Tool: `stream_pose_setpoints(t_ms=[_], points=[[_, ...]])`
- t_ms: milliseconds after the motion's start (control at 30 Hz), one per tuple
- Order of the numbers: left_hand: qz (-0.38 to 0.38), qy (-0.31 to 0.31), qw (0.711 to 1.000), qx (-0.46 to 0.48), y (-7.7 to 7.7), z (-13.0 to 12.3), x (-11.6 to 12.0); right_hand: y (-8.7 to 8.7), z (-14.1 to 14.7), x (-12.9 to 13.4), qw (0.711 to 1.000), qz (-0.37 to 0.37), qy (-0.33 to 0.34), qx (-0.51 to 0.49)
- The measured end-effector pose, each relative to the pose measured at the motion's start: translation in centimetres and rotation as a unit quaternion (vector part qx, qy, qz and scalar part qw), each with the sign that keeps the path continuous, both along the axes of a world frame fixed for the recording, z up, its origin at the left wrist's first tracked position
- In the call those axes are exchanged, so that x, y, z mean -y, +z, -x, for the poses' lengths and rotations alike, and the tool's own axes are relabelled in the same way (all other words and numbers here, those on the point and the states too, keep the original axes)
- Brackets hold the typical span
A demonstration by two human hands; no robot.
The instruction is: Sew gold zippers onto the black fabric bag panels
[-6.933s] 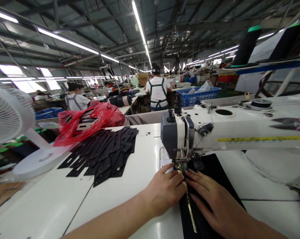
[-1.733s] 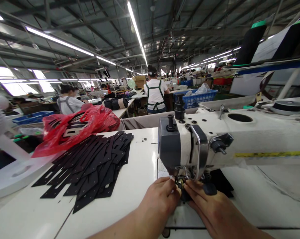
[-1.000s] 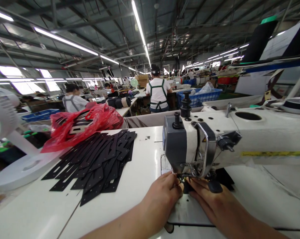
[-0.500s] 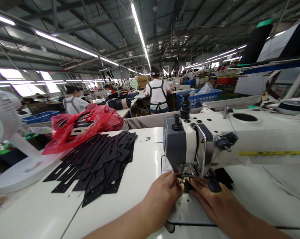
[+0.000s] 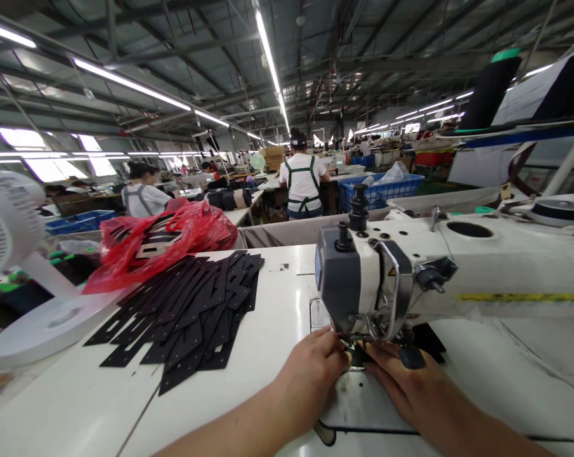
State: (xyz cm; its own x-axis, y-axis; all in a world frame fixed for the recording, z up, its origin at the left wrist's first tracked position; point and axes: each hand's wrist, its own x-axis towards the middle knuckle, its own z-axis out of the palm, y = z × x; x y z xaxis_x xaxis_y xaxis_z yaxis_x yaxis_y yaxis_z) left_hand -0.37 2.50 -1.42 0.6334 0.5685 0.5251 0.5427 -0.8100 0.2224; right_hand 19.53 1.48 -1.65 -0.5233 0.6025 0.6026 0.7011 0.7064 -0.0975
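Note:
My left hand point(image 5: 310, 374) is closed beside the needle area of a white and grey sewing machine point(image 5: 340, 279), its fingertips pinched together by the presser foot. From the other side, my right hand point(image 5: 417, 381) reaches in with its fingers pressed together on a dark piece of material, partly behind a black lever point(image 5: 411, 357). Between the fingertips only a small dark bit of this material shows; the hands and machine head hide most of it. A black flat piece point(image 5: 429, 339) sticks out behind my right hand; whether it is the same piece I cannot tell.
Left on the white table point(image 5: 277, 304) lies a pile of black flat strips point(image 5: 196, 311) with slots and holes. Behind it is a red plastic bag point(image 5: 172, 235) of similar pieces. A white fan point(image 5: 53, 330) stands far left. Co-workers sit beyond, near a blue basket point(image 5: 386, 190).
Both hands stay at the needle area in nearly the same pose. The whole view has shifted very slightly; nothing is plainly taken up or let go.

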Motion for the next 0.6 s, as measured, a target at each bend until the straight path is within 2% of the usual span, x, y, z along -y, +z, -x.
stream_pose_setpoints(t_ms=[333,467,600], points=[[-0.003,0.011,1.000,0.011,-0.2,-0.2,0.0,-0.3,0.4,-0.2,0.999,-0.038,-0.014,-0.014],[-0.009,0.008,0.999,0.031,-0.4,-0.4,-0.2,0.2,0.6,0.0,0.999,-0.032,-0.010,-0.028],[-0.018,0.031,0.999,0.008,-0.1,-0.3,-0.3,1.4,-2.5,-0.7,0.999,-0.010,-0.013,0.045]])
